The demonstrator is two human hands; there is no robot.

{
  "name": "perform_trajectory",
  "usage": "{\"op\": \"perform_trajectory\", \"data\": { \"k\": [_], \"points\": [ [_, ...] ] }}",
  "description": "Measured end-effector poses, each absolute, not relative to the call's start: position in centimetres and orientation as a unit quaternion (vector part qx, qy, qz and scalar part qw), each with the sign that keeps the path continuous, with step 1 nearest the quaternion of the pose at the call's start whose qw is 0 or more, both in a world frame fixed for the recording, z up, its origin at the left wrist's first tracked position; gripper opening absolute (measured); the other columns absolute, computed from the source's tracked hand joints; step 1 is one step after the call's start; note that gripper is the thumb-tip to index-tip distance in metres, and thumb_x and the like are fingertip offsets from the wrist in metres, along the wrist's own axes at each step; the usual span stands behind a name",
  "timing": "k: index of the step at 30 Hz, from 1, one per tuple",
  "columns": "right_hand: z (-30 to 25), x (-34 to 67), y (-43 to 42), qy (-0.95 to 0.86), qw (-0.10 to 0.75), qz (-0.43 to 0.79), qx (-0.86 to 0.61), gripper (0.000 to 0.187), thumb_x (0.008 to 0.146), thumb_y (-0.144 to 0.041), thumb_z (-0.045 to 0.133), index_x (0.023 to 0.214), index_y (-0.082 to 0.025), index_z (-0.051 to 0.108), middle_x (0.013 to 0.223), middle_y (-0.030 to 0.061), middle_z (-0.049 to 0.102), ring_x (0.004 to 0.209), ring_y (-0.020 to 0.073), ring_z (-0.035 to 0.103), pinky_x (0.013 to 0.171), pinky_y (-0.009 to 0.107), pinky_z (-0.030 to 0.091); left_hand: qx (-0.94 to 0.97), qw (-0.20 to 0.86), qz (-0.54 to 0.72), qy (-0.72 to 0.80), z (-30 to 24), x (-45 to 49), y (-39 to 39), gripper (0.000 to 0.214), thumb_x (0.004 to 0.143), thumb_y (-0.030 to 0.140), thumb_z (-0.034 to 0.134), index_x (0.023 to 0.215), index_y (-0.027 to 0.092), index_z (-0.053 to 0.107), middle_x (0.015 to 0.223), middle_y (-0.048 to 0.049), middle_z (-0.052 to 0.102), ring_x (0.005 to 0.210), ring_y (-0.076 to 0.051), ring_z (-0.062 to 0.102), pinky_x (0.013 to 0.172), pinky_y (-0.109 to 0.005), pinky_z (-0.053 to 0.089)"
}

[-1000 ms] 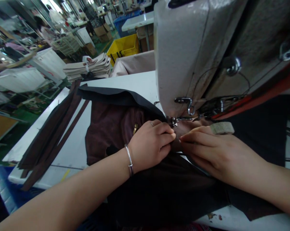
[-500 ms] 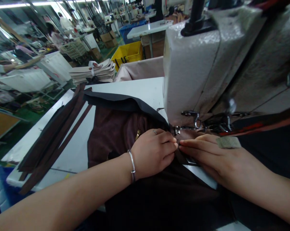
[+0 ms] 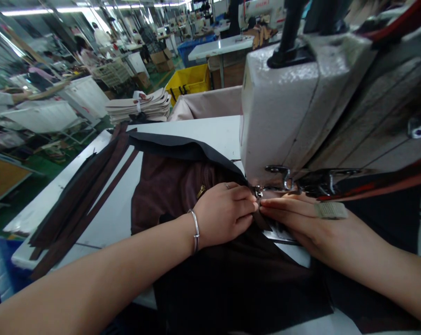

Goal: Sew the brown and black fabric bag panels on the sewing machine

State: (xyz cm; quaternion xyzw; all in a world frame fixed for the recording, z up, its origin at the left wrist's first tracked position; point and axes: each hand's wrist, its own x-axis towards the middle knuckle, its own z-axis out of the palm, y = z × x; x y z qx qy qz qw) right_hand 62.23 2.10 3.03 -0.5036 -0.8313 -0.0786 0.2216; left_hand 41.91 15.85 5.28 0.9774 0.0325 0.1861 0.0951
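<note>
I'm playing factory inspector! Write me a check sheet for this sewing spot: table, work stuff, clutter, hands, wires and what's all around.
Surface: white tabletop, partly covered by material.
Job's things: dark brown piece with a gold zipper pull, at the presser foot of a sewing machine.
Clutter: long brown and black strips on the left.
Hands: left hand and right hand have fingertips near the presser foot; thumbs hidden, grip unclear.
Cables: nothing seen for certain.
Surroundings: pale stacked bundle, yellow crate, cardboard boxes, people farther back.
</note>
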Motion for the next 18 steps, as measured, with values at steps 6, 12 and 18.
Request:
{"op": "perform_trajectory", "data": {
  "k": [6, 12, 18],
  "points": [
    [3.2, 62.4, 2.2, -0.833, 0.222, -0.105, -0.495, 0.033, 0.094, -0.007, 0.048, 0.124, -0.013, 0.061, 0.124, 0.0111, 0.069, 0.111, 0.0271, 0.067, 0.092, 0.045, 0.060, 0.978, 0.102, 0.176, 0.036, 5.3, 41.9, 16.1, 0.016, 0.089, 0.020, 0.060, 0.099, 0.018, 0.073, 0.099, -0.0008, 0.073, 0.091, -0.017, 0.065, 0.088, -0.031, 0.051],
    [3.1, 62.5, 2.4, -0.828, 0.229, -0.102, -0.502, 0.033, 0.095, -0.009, 0.047, 0.124, -0.016, 0.062, 0.124, 0.0092, 0.069, 0.110, 0.0249, 0.068, 0.093, 0.044, 0.059, 0.978, 0.096, 0.184, 0.036, 5.5, 42.1, 16.3, 0.016, 0.086, 0.019, 0.063, 0.098, 0.018, 0.074, 0.098, -0.0013, 0.072, 0.089, -0.017, 0.065, 0.089, -0.030, 0.051],
    [4.2, 61.8, 2.8, -0.829, 0.263, -0.094, -0.484, 0.029, 0.096, -0.009, 0.045, 0.117, -0.012, 0.065, 0.118, 0.0125, 0.071, 0.109, 0.0234, 0.068, 0.096, 0.040, 0.057, 0.979, 0.093, 0.176, 0.031, 5.7, 42.0, 16.4, 0.016, 0.088, 0.020, 0.060, 0.097, 0.019, 0.074, 0.100, -0.0004, 0.073, 0.090, -0.018, 0.064, 0.088, -0.030, 0.051]
  ]
}}
